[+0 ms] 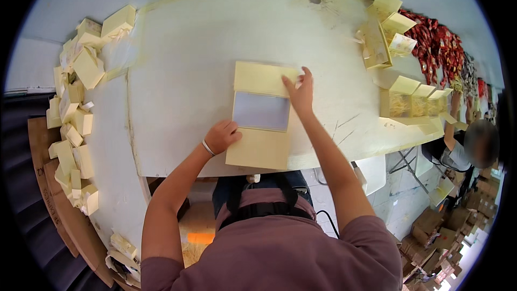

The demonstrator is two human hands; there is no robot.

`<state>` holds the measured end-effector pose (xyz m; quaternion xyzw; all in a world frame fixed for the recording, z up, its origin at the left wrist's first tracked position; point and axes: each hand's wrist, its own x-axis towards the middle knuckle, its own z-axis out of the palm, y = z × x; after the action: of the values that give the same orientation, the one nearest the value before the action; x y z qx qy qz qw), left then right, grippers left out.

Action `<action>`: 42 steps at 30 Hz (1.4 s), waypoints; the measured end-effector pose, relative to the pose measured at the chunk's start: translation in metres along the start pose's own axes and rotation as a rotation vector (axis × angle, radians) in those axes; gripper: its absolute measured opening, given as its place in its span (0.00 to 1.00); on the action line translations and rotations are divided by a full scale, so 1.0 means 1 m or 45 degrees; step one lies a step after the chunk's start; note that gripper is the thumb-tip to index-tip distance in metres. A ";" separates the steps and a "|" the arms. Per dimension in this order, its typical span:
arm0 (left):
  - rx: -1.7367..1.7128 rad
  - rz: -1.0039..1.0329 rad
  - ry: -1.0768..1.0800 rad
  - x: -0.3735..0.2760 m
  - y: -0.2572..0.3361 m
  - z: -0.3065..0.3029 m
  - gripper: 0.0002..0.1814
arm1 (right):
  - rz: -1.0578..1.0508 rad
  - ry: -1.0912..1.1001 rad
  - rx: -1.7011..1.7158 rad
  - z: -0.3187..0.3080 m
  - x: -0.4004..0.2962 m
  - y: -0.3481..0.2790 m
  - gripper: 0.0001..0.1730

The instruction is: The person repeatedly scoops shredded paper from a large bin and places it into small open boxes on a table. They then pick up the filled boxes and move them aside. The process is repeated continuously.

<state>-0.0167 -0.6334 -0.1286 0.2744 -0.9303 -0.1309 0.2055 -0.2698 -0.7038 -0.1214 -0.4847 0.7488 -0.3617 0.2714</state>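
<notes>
A pale yellow cardboard box [261, 111] lies on the table before me, opened out. Its recessed middle looks whitish, with one flat panel [258, 77] on the far side and another [258, 148] on the near side. Curled fingers of my left hand [222, 136] pinch the box's left edge, close to where the near panel joins. A light band circles that wrist. My right hand [301, 91] is at the far panel's right edge, its thumb over the panel and its other fingers spread beyond the edge.
Pale boxes [83, 121] are heaped along the left. At right, open boxes [412, 103] hold straw-like shredded filler, and another open group [377, 40] stands farther back beside red packets [440, 44]. A person [456, 153] works at the far right. Cartons [432, 226] lie below.
</notes>
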 end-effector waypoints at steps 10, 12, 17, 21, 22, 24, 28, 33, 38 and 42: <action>-0.308 -0.216 0.269 0.108 0.039 0.080 0.07 | -0.790 -0.296 -0.903 -0.041 0.006 0.017 0.36; -0.410 -0.092 0.394 0.135 0.053 0.118 0.07 | -0.725 -0.309 -1.009 -0.071 0.016 0.042 0.37; -0.797 -0.428 -0.003 0.175 0.087 0.110 0.12 | -0.931 -0.471 -1.140 -0.115 0.040 0.051 0.36; -0.411 -0.440 0.299 0.107 0.036 0.046 0.13 | -0.995 -0.386 -1.027 -0.115 0.043 0.043 0.32; -0.239 -0.540 0.361 0.075 0.008 0.029 0.11 | -1.010 -0.330 -0.971 -0.111 0.044 0.036 0.31; -0.090 -0.838 0.710 -0.008 -0.054 0.012 0.12 | -1.033 -0.269 -0.701 -0.090 0.036 -0.005 0.30; 0.483 -1.613 0.643 -0.152 -0.124 -0.058 0.22 | -1.020 -0.309 -0.303 0.012 0.025 -0.093 0.29; 0.452 -1.932 0.385 -0.205 -0.150 -0.088 0.28 | -0.398 -1.113 0.422 0.229 -0.001 -0.202 0.29; 0.215 -1.923 0.357 -0.201 -0.149 -0.103 0.28 | -0.335 -1.368 0.558 0.439 -0.035 -0.317 0.36; 0.159 -1.903 0.440 -0.209 -0.152 -0.099 0.27 | -0.028 -1.380 0.727 0.545 -0.044 -0.386 0.47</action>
<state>0.2578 -0.6521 -0.1607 0.8576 -0.4581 -0.1375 0.1891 0.3634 -0.9181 -0.1306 -0.5156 0.3726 -0.2528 0.7290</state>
